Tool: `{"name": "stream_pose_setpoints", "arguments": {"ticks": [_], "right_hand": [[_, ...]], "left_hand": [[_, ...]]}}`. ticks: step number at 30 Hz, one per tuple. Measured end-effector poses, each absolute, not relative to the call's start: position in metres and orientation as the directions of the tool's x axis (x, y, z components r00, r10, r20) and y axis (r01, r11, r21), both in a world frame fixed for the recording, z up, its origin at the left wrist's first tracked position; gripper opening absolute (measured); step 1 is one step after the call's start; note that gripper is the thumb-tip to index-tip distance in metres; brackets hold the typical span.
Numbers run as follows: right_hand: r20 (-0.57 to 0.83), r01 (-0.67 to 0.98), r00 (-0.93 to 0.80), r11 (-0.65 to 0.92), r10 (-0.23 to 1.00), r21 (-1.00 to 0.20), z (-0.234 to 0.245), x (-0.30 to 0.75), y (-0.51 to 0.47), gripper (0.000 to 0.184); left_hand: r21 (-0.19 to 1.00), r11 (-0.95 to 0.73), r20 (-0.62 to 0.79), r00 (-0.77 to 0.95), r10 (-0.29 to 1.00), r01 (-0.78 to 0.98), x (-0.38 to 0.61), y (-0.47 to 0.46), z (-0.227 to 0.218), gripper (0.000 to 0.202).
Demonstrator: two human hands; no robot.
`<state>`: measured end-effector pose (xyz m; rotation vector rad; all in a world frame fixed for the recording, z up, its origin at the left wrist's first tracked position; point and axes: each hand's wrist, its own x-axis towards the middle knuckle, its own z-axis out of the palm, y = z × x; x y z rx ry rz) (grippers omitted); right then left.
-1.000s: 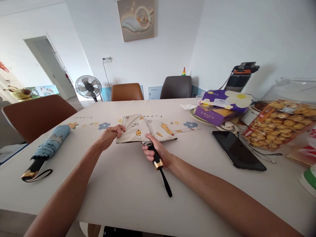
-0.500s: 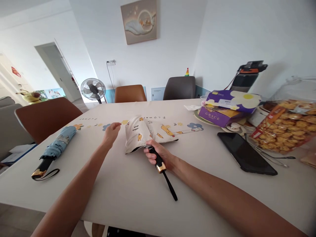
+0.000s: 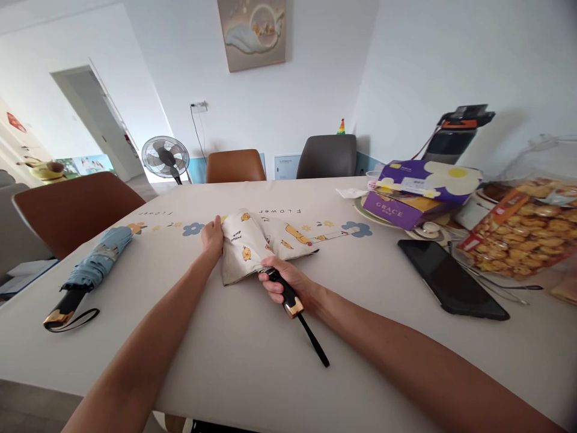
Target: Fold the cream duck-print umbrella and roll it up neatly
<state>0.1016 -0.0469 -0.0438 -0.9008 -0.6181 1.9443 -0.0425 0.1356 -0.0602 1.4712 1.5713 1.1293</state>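
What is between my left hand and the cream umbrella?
Nothing visible. The left hand touches the cream umbrella at the cloth's left edge, and the right hand grips its black handle. The blue umbrella lies apart, far to the left.

two umbrellas (image 3: 252,243), three chairs (image 3: 72,207), one fan (image 3: 165,157)
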Motion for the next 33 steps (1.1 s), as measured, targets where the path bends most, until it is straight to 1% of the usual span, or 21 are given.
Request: {"name": "stream_pose_setpoints", "arguments": {"ticks": [3,6,8,10,12,13,14,16,17,19,21,23,25,27,29,33], "right_hand": [[-0.353,-0.505,-0.335,-0.483,0.873,-0.716,-0.043,0.101,-0.047,0.018],[-0.352,-0.485,-0.335,-0.481,0.874,-0.731,-0.042,0.101,-0.049,0.02],[-0.35,-0.481,-0.314,-0.466,0.882,-0.743,-0.043,0.1,-0.05,0.021],[-0.354,-0.489,-0.272,-0.445,0.895,-0.75,-0.043,0.098,-0.052,0.021],[-0.361,-0.495,-0.221,-0.423,0.906,-0.759,-0.042,0.096,-0.053,0.022],[-0.365,-0.496,-0.195,-0.412,0.91,-0.764,-0.042,0.095,-0.053,0.022],[-0.365,-0.495,-0.172,-0.401,0.915,-0.771,-0.042,0.095,-0.053,0.022],[-0.35,-0.494,-0.15,-0.377,0.924,-0.783,-0.042,0.094,-0.054,0.022],[-0.338,-0.496,-0.151,-0.367,0.929,-0.787,-0.042,0.094,-0.054,0.022],[-0.32,-0.495,-0.16,-0.357,0.934,-0.792,-0.043,0.094,-0.054,0.022],[-0.325,-0.488,-0.16,-0.361,0.932,-0.795,-0.042,0.093,-0.055,0.021],[-0.343,-0.476,-0.159,-0.376,0.926,-0.795,-0.041,0.093,-0.055,0.021],[-0.355,-0.46,-0.173,-0.394,0.919,-0.796,-0.04,0.093,-0.055,0.021],[-0.353,-0.442,-0.203,-0.407,0.914,-0.8,-0.041,0.093,-0.055,0.023],[-0.345,-0.431,-0.241,-0.419,0.907,-0.799,-0.043,0.094,-0.054,0.025],[-0.336,-0.445,-0.306,-0.446,0.891,-0.776,-0.045,0.097,-0.054,0.022]], "left_hand": [[0.923,-0.025,0.085,-0.138,0.987,0.385,-0.044,0.135,-0.067,0.039],[0.916,-0.038,0.109,-0.156,0.982,0.4,-0.044,0.13,-0.062,0.033],[0.904,-0.082,0.179,-0.198,0.964,0.419,-0.043,0.122,-0.053,0.027],[0.877,-0.21,0.33,-0.222,0.918,0.433,-0.037,0.107,-0.042,0.023],[0.825,-0.402,0.492,-0.158,0.856,0.397,-0.025,0.089,-0.034,0.023],[0.813,-0.465,0.524,-0.092,0.847,0.35,-0.017,0.078,-0.033,0.023],[0.814,-0.497,0.523,-0.007,0.852,0.3,-0.009,0.069,-0.033,0.022],[0.84,-0.498,0.487,0.105,0.867,0.214,0.007,0.053,-0.037,0.022],[0.855,-0.484,0.463,0.143,0.875,0.187,0.013,0.047,-0.04,0.027],[0.914,-0.382,0.36,0.161,0.919,0.138,0.018,0.042,-0.045,0.037],[0.966,-0.241,0.228,0.138,0.964,0.089,0.018,0.041,-0.046,0.043],[0.991,-0.128,0.122,0.141,0.982,0.033,0.015,0.044,-0.046,0.045],[0.998,-0.038,0.045,0.191,0.98,-0.041,0.014,0.047,-0.044,0.042],[0.988,0.077,-0.04,0.254,0.966,-0.135,0.015,0.049,-0.043,0.038],[0.952,0.202,-0.128,0.3,0.945,-0.229,0.016,0.049,-0.041,0.037],[0.847,0.418,-0.256,0.437,0.863,-0.329,0.014,0.045,-0.039,0.045]]}}
